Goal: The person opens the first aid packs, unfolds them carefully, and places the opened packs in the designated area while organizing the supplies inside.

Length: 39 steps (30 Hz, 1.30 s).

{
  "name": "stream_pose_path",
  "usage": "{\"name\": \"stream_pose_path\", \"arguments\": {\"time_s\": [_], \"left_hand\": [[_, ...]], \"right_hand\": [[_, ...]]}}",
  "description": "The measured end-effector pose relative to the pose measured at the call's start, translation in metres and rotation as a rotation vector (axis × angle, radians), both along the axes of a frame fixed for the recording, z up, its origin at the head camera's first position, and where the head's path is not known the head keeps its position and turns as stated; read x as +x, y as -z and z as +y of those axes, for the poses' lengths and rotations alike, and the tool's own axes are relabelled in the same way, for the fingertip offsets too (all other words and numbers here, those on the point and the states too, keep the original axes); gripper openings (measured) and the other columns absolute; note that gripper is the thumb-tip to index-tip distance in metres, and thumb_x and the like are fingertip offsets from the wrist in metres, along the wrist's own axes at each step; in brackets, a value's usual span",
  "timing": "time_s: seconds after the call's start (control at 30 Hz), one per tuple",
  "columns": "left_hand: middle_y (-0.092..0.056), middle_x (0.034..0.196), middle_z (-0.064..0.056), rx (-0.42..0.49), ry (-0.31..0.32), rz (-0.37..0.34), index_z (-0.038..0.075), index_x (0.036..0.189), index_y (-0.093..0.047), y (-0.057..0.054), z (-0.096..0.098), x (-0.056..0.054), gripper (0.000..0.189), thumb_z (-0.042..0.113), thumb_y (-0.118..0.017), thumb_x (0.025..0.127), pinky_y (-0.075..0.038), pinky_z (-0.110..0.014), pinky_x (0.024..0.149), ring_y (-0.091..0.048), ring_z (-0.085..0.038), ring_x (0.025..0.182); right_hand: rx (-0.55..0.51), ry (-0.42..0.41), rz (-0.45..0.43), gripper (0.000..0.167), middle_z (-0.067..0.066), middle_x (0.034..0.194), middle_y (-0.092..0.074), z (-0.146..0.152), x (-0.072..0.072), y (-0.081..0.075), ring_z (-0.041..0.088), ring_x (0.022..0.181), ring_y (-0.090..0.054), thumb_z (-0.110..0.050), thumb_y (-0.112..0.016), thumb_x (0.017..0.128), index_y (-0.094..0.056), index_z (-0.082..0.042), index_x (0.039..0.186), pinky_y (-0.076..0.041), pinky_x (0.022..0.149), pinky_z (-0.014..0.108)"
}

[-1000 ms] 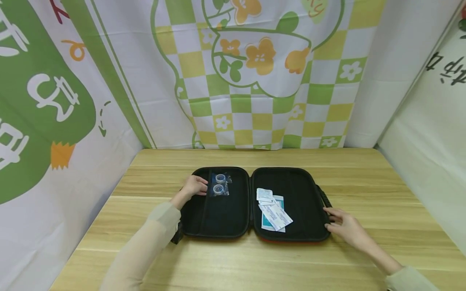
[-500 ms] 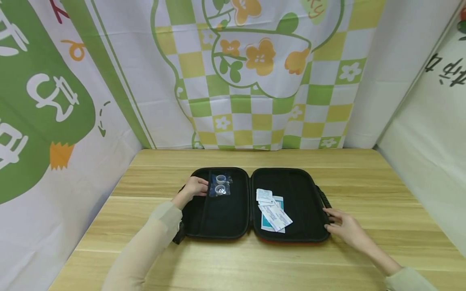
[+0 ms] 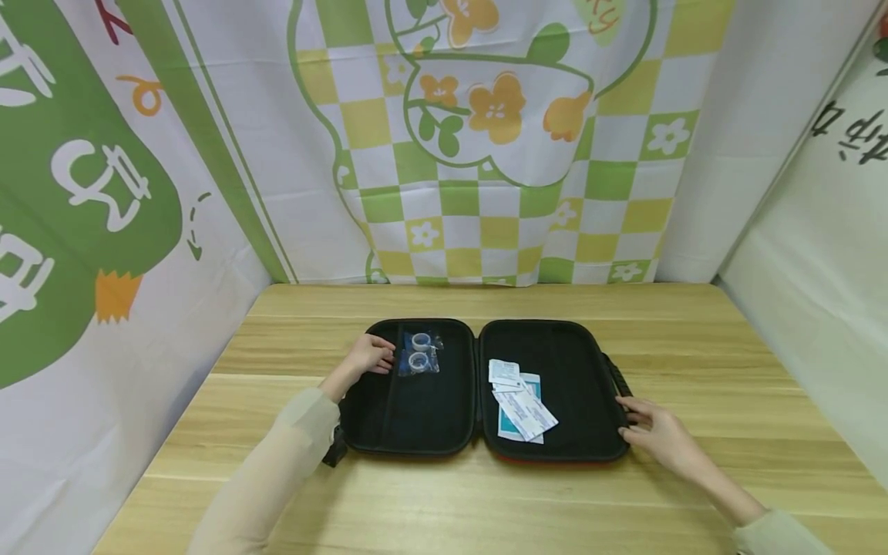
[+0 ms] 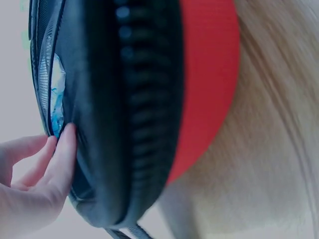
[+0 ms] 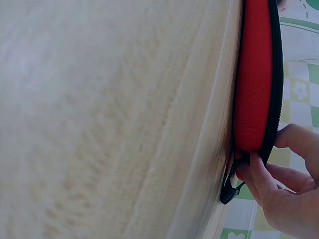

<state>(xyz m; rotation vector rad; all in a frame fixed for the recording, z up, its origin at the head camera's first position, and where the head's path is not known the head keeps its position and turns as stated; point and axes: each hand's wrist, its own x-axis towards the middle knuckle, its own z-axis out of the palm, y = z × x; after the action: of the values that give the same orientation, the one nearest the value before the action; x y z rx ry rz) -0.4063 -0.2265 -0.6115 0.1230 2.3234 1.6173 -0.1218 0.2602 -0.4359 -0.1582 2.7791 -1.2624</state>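
An open black-lined zip case (image 3: 430,416) with a red shell lies flat on the table. Its left half has a pocket whose edge my left hand (image 3: 366,356) pinches, fingertips close together in the left wrist view. Two tape rolls (image 3: 419,353) in clear-and-blue packets sit in that pocket; part of a packet (image 4: 58,94) shows through its gap in the left wrist view. With thumb and fingers, my right hand (image 3: 652,428) holds the case's right rim by the handle (image 3: 616,378). White and teal paper packets (image 3: 525,412) lie in the right half.
The wooden table (image 3: 555,509) extends around the case on all sides. Printed cloth (image 3: 499,216) hangs along its back edge, with more cloth walls at left and right. A black strap end (image 5: 229,191) hangs under the case's rim near my right hand.
My left hand shifts slightly right and then back left along the pocket's edge. The tape rolls move a little to the right. My right hand keeps its hold on the case.
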Motion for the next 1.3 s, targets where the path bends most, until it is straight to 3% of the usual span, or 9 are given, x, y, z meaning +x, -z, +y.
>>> {"name": "stream_pose_path", "arguments": {"time_s": [0.07,0.1,0.23,0.33,0.4,0.53,0.8,0.97,1.3], "left_hand": [[-0.063,0.082,-0.017,-0.054,-0.021,0.076,-0.002,0.099,-0.063,-0.041,0.011,0.028,0.02,0.011,-0.054,0.086,-0.052,-0.035,0.055,-0.062,-0.024,0.063],[-0.062,0.079,-0.014,-0.05,-0.014,0.14,0.0,0.097,-0.064,-0.053,0.014,0.037,0.019,0.013,-0.055,0.086,-0.051,-0.032,0.052,-0.06,-0.021,0.061],[-0.063,0.083,-0.012,-0.17,-0.078,0.291,0.003,0.092,-0.066,-0.124,0.039,0.087,0.016,0.012,-0.056,0.085,-0.05,-0.033,0.059,-0.06,-0.022,0.069],[-0.064,0.091,-0.014,-0.26,-0.111,0.35,0.001,0.095,-0.065,-0.166,0.057,0.117,0.017,0.008,-0.055,0.084,-0.048,-0.039,0.071,-0.059,-0.028,0.083],[-0.064,0.091,-0.014,-0.271,-0.082,0.412,-0.001,0.096,-0.065,-0.179,0.064,0.127,0.017,0.007,-0.055,0.083,-0.048,-0.039,0.074,-0.059,-0.028,0.086],[-0.064,0.094,-0.013,-0.263,0.009,0.433,0.0,0.1,-0.064,-0.187,0.075,0.135,0.019,0.007,-0.055,0.084,-0.049,-0.034,0.071,-0.06,-0.023,0.084],[-0.064,0.098,-0.009,-0.231,0.165,0.412,0.003,0.104,-0.063,-0.189,0.104,0.143,0.021,0.008,-0.056,0.084,-0.049,-0.032,0.075,-0.06,-0.02,0.089],[-0.063,0.1,-0.008,-0.221,0.236,0.405,0.003,0.105,-0.062,-0.191,0.122,0.148,0.022,0.01,-0.056,0.085,-0.047,-0.033,0.081,-0.059,-0.02,0.093],[-0.063,0.097,-0.008,-0.243,0.322,0.457,0.004,0.101,-0.063,-0.19,0.154,0.152,0.02,0.009,-0.058,0.083,-0.047,-0.023,0.075,-0.059,-0.018,0.089]], "right_hand": [[-0.001,0.0,0.003,0.05,0.037,0.124,-0.036,0.0,0.0,0.0,0.046,0.104,-0.047,-0.003,-0.059,0.081,-0.04,0.015,0.124,-0.05,0.069,0.027],[-0.001,-0.001,0.002,0.051,0.037,0.124,-0.036,0.0,0.0,0.001,0.046,0.104,-0.047,-0.003,-0.059,0.081,-0.04,0.015,0.124,-0.05,0.069,0.027],[0.003,-0.004,0.004,0.05,0.037,0.124,-0.036,0.001,-0.001,0.002,0.046,0.104,-0.047,-0.002,-0.059,0.081,-0.04,0.015,0.124,-0.05,0.069,0.027],[-0.001,-0.004,-0.003,0.05,0.037,0.125,-0.036,0.001,-0.002,0.001,0.046,0.105,-0.047,-0.003,-0.058,0.081,-0.04,0.014,0.124,-0.05,0.07,0.027],[-0.003,-0.002,-0.003,0.05,0.037,0.125,-0.036,0.002,-0.002,0.001,0.046,0.105,-0.046,-0.003,-0.058,0.081,-0.04,0.014,0.125,-0.05,0.07,0.027],[-0.003,-0.003,-0.001,0.051,0.037,0.125,-0.036,0.001,-0.002,0.0,0.046,0.105,-0.046,-0.004,-0.058,0.081,-0.04,0.013,0.125,-0.05,0.07,0.027],[-0.012,-0.001,-0.029,0.052,0.037,0.127,-0.034,0.002,-0.002,0.0,0.047,0.107,-0.045,-0.005,-0.059,0.082,-0.038,0.013,0.126,-0.05,0.07,0.028],[-0.017,-0.004,-0.035,0.052,0.037,0.127,-0.033,0.002,-0.002,0.0,0.047,0.107,-0.044,-0.005,-0.059,0.082,-0.038,0.013,0.126,-0.05,0.069,0.027],[-0.029,-0.005,-0.057,0.052,0.037,0.127,-0.033,0.001,-0.001,-0.001,0.048,0.108,-0.043,-0.005,-0.058,0.082,-0.036,0.013,0.127,-0.05,0.069,0.026]]}}
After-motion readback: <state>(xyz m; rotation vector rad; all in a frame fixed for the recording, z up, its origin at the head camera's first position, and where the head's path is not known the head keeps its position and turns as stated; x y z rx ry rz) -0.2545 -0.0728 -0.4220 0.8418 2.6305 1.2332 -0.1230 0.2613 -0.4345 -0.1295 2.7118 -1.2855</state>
